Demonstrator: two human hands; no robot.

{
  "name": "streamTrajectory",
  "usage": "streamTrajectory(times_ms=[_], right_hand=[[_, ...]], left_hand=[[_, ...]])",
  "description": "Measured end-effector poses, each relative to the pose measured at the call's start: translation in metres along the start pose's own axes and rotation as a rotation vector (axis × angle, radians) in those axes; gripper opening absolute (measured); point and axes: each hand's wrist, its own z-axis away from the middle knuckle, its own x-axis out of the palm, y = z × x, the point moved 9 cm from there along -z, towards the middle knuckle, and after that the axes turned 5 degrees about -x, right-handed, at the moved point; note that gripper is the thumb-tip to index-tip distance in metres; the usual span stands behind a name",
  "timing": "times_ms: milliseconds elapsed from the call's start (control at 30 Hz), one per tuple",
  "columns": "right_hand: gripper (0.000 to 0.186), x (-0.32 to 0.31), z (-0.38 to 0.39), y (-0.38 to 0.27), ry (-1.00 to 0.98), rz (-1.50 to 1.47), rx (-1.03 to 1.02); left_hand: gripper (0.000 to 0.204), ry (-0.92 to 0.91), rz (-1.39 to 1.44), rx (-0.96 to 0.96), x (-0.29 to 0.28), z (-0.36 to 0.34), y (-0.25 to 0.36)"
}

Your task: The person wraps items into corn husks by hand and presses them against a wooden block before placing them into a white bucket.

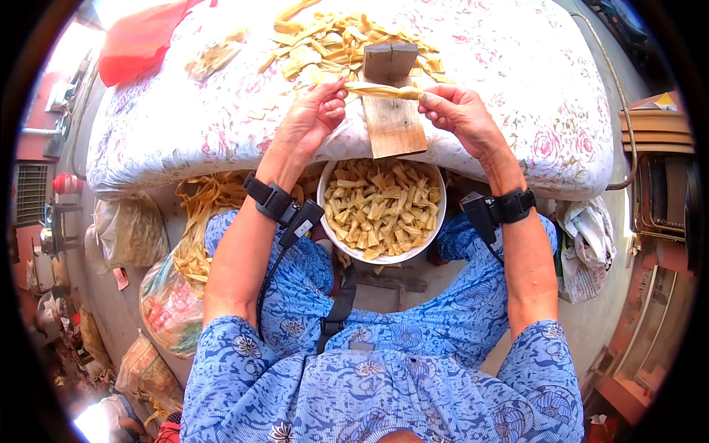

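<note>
You hold a twisted yellow husk-like strip [380, 90] out straight.
Your left hand [314, 112] pinches one end and your right hand [467, 118] the other; the strip crosses over the wooden board [395, 127] between them. Loose yellow strips [332, 40] lie just beyond your hands, and a white-rimmed bowl [322, 204] of short yellow pieces [380, 201] sits nearer you.

Head view: worn on the head, looking steeply down and forward at close quarters
Shirt [384, 391]: nearest, looming along the bottom
Bowl [322, 198]: mid-view, peered into from above
Cloth [517, 66]: farther off, spanning the top
</note>
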Motion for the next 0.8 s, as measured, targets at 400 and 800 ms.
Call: streamTrajectory(times_ms=[400, 800], right_hand=[[0.024, 0.008, 0.01, -0.013, 0.084, -0.42, 0.007], [0.04, 0.025, 0.008, 0.005, 0.115, -0.2, 0.003]], left_hand=[[0.008, 0.029, 0.011, 0.082, 0.002, 0.005, 0.005], [0.016, -0.097, 0.328, -0.107, 0.0, 0.003, -0.019]])
